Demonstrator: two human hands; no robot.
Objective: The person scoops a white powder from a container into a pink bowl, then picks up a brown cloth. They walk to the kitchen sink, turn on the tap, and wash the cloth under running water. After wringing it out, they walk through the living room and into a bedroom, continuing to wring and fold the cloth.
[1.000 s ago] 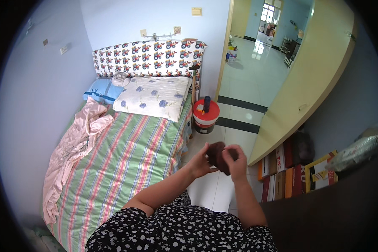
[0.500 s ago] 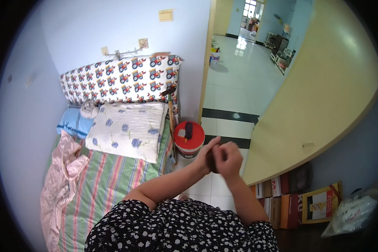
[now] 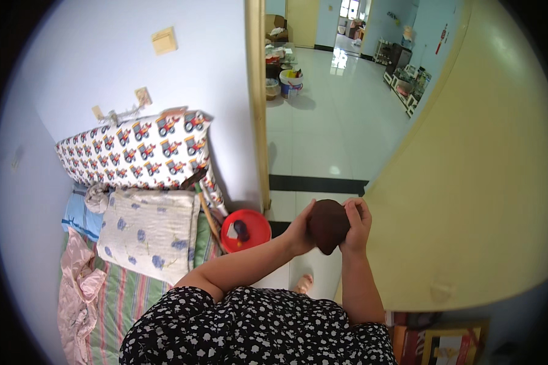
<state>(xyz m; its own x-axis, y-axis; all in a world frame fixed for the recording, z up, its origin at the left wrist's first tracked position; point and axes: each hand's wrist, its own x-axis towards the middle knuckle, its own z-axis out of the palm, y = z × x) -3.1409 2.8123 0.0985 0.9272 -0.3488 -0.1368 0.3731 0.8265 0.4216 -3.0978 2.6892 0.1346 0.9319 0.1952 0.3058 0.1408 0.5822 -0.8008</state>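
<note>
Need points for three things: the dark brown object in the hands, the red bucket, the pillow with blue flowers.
dark brown object (image 3: 327, 224), head view, middle of its rounded face.
red bucket (image 3: 252, 226), head view, red top, right part.
pillow with blue flowers (image 3: 149, 228), head view, middle of its cover.

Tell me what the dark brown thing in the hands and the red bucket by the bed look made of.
Dark brown thing: matte and dull, no glare, rounded and tapering; perhaps leather or soft fabric, hard to settle. Left hand and right hand clasp it. Red bucket: smooth, evenly coloured, slightly glossy, likely plastic.
</note>
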